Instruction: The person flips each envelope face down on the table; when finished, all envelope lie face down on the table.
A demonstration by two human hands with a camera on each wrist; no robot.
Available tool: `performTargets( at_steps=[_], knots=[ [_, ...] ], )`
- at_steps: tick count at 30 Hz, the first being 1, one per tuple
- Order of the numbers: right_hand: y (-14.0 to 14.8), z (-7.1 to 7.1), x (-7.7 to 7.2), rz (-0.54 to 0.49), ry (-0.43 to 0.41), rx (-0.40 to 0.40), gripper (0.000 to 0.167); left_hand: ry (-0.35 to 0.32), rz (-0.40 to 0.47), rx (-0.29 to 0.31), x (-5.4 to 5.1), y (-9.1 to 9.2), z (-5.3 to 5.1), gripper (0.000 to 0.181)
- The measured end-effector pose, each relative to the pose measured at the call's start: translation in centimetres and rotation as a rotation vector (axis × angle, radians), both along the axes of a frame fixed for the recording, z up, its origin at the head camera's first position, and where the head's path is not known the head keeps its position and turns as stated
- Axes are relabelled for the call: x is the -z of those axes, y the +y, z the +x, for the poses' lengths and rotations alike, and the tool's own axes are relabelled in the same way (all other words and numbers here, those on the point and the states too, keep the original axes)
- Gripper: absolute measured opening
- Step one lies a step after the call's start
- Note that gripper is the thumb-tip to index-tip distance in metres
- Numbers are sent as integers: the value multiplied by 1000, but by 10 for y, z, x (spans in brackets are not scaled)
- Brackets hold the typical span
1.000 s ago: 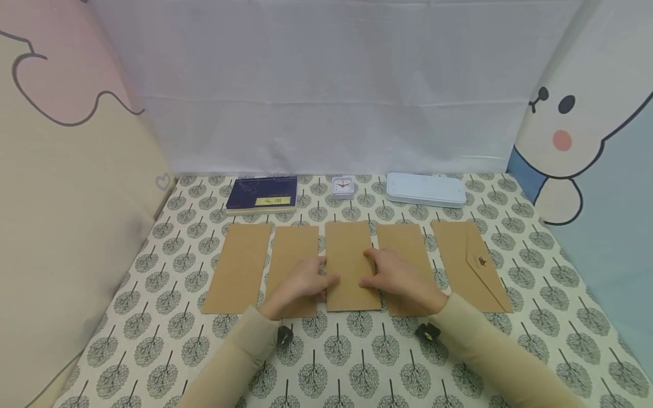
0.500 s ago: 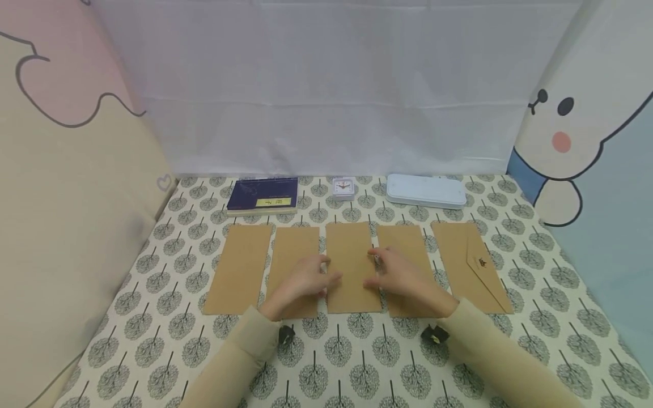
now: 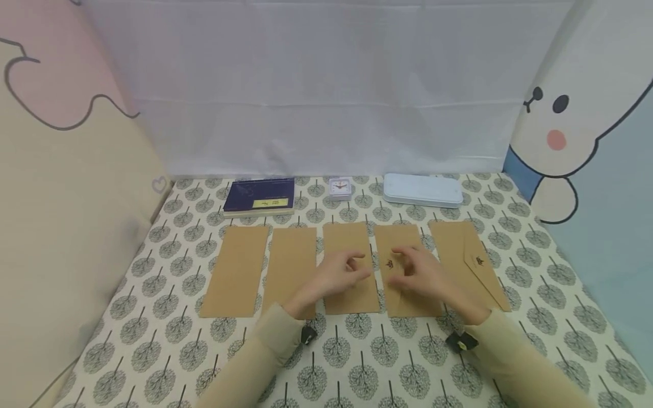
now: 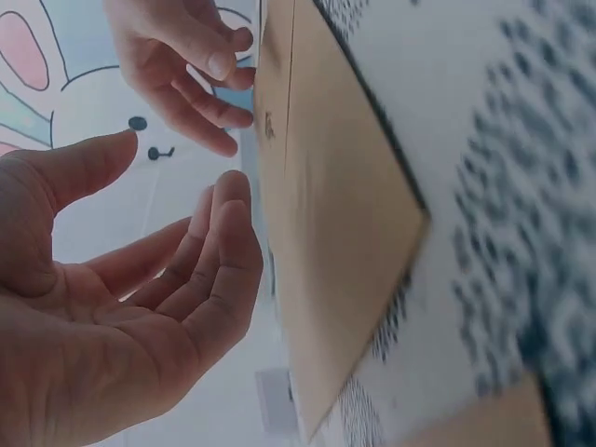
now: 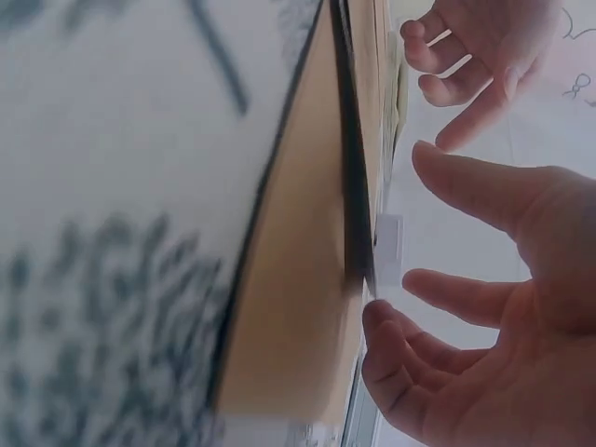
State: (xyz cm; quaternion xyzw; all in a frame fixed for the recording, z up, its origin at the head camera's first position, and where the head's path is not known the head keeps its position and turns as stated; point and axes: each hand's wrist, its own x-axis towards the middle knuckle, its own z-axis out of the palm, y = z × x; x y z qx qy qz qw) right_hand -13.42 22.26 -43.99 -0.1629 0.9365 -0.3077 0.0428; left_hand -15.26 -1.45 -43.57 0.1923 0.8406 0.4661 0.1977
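Observation:
Several brown paper envelopes lie in a row on the cloth. My left hand (image 3: 343, 273) hovers over the middle envelope (image 3: 352, 300), fingers loosely bent with nothing between them. In the left wrist view that hand (image 4: 158, 289) stands apart from the paper. My right hand (image 3: 420, 272) is over the envelope second from the right (image 3: 400, 235), where a small dark emblem (image 3: 390, 264) shows by the fingertips. In the right wrist view, the right hand (image 5: 494, 307) has spread, bent fingers close to an envelope (image 5: 289, 326) with a dark gap along its flap; contact cannot be told.
A dark blue book (image 3: 260, 195), a small white clock (image 3: 340, 188) and a pale blue case (image 3: 423, 190) stand along the back. The rightmost envelope (image 3: 449, 249) shows a slanted flap. Two more envelopes lie left; the tree-patterned cloth (image 3: 362, 368) covers the table.
Both hands have moved right from the sides of the middle envelope. The left now hovers over that envelope, the right over its neighbour, whose emblem has come into sight.

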Motion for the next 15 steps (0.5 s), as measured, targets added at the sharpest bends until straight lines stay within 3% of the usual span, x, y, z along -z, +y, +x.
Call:
performTargets(
  at_steps=[4,8,15],
  knots=[
    [16,4,2,9,-14,66,73,52,-27,24,2,16,-1,53],
    [25,9,0,17,-58,113,75,63,-73,34,5,26,-1,51],
    [36,15,0,65,-78,137,78,102,-96,80,6,38,0,47]
  ],
)
